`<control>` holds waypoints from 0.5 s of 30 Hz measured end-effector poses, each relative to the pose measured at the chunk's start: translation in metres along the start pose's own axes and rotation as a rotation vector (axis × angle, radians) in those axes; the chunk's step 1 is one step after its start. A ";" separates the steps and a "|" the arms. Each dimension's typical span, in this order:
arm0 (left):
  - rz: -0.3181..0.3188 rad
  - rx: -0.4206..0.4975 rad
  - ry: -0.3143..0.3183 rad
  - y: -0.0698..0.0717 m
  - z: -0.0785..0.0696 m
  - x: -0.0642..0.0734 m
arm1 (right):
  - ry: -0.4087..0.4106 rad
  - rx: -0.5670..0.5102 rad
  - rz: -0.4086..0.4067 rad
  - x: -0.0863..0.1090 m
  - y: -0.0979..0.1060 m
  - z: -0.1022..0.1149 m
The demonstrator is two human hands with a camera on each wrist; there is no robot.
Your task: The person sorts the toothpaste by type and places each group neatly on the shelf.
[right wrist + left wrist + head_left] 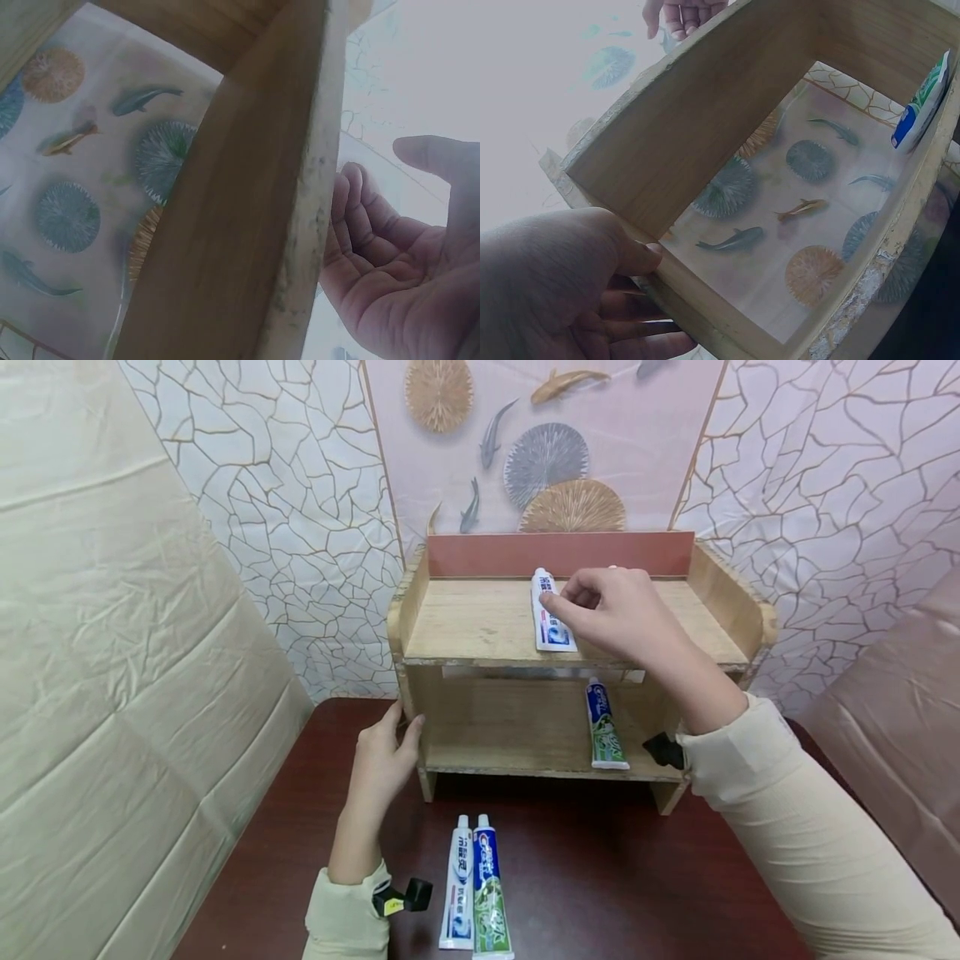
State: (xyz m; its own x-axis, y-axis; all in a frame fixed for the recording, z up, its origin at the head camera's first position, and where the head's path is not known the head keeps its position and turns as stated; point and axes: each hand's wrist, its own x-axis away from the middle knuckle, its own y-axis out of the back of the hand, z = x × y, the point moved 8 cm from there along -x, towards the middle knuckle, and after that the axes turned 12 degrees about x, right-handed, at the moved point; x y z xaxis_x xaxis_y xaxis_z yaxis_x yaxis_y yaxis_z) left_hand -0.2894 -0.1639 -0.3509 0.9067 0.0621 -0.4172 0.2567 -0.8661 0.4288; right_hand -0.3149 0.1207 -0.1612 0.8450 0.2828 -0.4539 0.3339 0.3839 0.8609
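Note:
A two-tier wooden shelf [480, 622] stands on the table. My left hand [381, 764] grips its left side panel, thumb at the front edge and fingers round the outside, as the left wrist view shows. On the upper board lies a white toothpaste tube [555, 633], cap toward the back. My right hand [622, 610] hovers over that tube's right edge, thumb tip overlapping it, a gap between thumb and fingers. Whether it touches the tube I cannot tell. In the right wrist view the palm [405, 300] holds nothing, fingers loosely bent.
A blue and green Crest toothpaste tube [605, 727] lies on the lower board, toward the right. On the dark red table [600, 868], a white toothpaste tube [457, 893] and another Crest tube [490, 893] lie side by side. A patterned wall cloth [300, 493] hangs behind.

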 end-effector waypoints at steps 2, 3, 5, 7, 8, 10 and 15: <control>0.003 -0.001 0.000 -0.001 0.000 0.000 | -0.006 -0.011 -0.007 0.003 0.000 0.000; 0.003 -0.002 -0.002 -0.001 0.000 0.000 | -0.010 -0.019 -0.011 0.005 0.000 0.000; 0.004 -0.004 -0.003 -0.001 0.000 0.000 | -0.017 -0.038 -0.019 0.008 0.000 0.000; 0.003 -0.005 -0.004 0.000 0.000 0.000 | -0.019 -0.060 -0.031 0.010 0.001 0.002; 0.003 -0.004 -0.004 0.000 0.000 0.000 | -0.020 -0.069 -0.037 0.011 0.001 0.002; 0.005 -0.003 -0.004 0.000 0.000 0.000 | -0.019 -0.084 -0.049 0.013 0.001 0.004; 0.009 0.002 -0.004 0.000 0.001 0.000 | -0.018 -0.122 -0.079 0.017 0.000 0.006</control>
State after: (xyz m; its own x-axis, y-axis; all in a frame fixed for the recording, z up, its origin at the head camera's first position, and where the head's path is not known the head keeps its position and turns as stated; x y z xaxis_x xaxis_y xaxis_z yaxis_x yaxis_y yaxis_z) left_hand -0.2895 -0.1638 -0.3517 0.9076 0.0518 -0.4165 0.2475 -0.8676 0.4314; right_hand -0.2976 0.1205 -0.1675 0.8257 0.2320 -0.5143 0.3476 0.5088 0.7876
